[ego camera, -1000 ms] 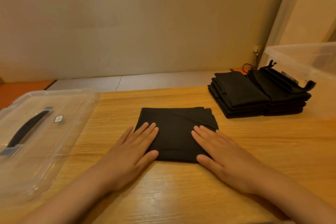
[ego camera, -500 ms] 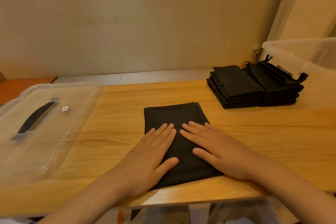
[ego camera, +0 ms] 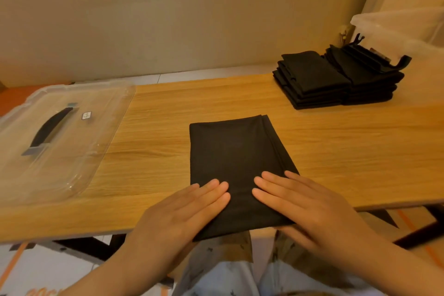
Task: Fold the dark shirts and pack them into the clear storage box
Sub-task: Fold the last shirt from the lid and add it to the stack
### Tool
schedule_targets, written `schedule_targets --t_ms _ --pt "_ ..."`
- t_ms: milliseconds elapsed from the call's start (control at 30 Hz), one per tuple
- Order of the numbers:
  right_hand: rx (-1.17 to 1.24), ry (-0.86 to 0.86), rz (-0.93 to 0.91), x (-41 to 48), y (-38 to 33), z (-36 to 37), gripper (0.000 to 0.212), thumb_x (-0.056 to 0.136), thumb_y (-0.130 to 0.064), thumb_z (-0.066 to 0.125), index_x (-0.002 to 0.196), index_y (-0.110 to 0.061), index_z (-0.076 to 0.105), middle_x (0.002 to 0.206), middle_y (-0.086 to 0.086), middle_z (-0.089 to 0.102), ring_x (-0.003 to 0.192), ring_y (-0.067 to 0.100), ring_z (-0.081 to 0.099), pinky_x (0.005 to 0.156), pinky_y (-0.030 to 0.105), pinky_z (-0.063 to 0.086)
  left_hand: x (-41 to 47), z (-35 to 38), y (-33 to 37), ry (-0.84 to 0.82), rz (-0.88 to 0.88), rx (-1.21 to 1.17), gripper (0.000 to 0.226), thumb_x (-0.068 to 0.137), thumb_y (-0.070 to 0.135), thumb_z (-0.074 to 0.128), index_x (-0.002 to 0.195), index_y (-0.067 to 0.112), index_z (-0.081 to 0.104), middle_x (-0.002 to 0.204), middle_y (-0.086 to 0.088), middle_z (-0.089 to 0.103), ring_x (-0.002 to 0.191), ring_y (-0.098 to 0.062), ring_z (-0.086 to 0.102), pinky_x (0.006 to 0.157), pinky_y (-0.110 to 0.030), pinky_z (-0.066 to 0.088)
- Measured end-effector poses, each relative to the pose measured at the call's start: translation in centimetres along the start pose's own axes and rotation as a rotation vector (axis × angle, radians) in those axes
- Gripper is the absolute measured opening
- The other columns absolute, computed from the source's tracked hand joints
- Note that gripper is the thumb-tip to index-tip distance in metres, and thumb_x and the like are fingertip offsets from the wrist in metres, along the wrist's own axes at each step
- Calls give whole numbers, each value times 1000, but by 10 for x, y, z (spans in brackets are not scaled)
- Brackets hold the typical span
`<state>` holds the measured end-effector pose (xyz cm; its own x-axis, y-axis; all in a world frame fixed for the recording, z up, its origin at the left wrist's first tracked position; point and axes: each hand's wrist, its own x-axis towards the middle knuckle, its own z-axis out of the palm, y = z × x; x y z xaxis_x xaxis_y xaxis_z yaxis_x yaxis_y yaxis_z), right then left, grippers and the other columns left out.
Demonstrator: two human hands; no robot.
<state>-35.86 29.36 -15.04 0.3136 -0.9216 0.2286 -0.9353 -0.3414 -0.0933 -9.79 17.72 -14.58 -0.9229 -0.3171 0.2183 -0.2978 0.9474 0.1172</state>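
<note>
A folded dark shirt point(ego camera: 233, 151) lies as a long rectangle on the wooden table point(ego camera: 336, 151), its near end hanging slightly over the front edge. My left hand point(ego camera: 182, 214) rests flat on its near left part, fingers together. My right hand point(ego camera: 310, 209) lies flat on its near right part. Neither hand grips the cloth. Two stacks of folded dark shirts point(ego camera: 336, 79) sit at the far right. The clear storage box point(ego camera: 408, 29) stands behind them at the right edge, only partly in view.
The clear lid point(ego camera: 60, 132) with a dark handle lies flat on the table's left end. A wall runs close behind the table. A black hanger-like piece point(ego camera: 384, 60) rests on the right stack. My lap shows below the front edge.
The shirt has gone from a wide rectangle to a narrow, long one. Both hands have slid back toward me along it, and the view has tilted down.
</note>
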Motion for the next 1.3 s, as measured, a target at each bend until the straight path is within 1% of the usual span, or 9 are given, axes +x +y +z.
schedule_targets --t_ms 133,200,267,400,533,800,967,1133,1300 --pt "17 171 -99 -11 -2 2 42 95 -21 44 135 -18 54 143 -3 50 136 10 41 111 31 32 -10 2 0 -17 2 -63 43 101 33 37 141 21 48 150 10 40 140 -4 34 114 -27 30" --pt "45 181 -127 -12 2 -2 38 98 -19 39 131 -17 59 140 -3 53 134 10 44 107 30 37 -24 21 -29 -315 -79 -81 52 100 57 19 148 40 30 154 27 20 142 9 16 114 -36 32" --pt "136 153 -113 -11 8 -9 38 100 -27 38 130 -21 59 136 -6 56 129 6 48 102 28 42 -33 36 -49 -324 -64 -170 56 90 76 8 144 60 14 146 46 6 135 22 4 110 -45 37" --pt "480 139 118 5 6 -39 31 93 -51 46 118 -41 62 109 -24 67 101 -7 61 81 18 50 6 -40 3 43 -284 -666 27 93 45 56 119 49 61 113 25 66 109 7 58 88 -13 47" --pt "736 209 362 40 15 -65 9 85 -32 62 88 -36 70 84 -22 67 83 -5 61 68 11 48 43 -66 -9 160 -348 -804 20 85 38 60 94 29 74 85 9 73 83 -4 66 70 -12 48" --pt "620 136 730 113 68 -33 11 90 -26 65 101 -28 65 93 -16 59 94 6 56 66 13 41 117 -40 -75 43 -652 -557 10 90 29 64 98 25 69 91 -2 69 85 -16 64 72 -30 54" --pt "531 195 727 116 69 -25 11 91 -26 63 99 -32 64 95 -15 60 87 0 52 66 10 37 114 -28 -79 150 -676 -563 8 91 21 64 93 25 70 90 5 66 72 -11 65 53 -14 47" --pt "417 275 711 123 68 -26 9 92 -31 61 100 -35 61 91 -15 60 85 4 54 69 22 47 114 -25 -82 243 -690 -447 12 90 18 62 88 27 70 88 11 65 63 -4 57 60 -19 41" --pt "178 182 759 120 71 -13 12 94 -39 54 102 -33 62 104 -11 51 97 9 53 69 29 46 114 -24 -82 147 -661 -254 12 93 27 59 96 26 71 93 7 63 81 -7 55 72 -25 42"
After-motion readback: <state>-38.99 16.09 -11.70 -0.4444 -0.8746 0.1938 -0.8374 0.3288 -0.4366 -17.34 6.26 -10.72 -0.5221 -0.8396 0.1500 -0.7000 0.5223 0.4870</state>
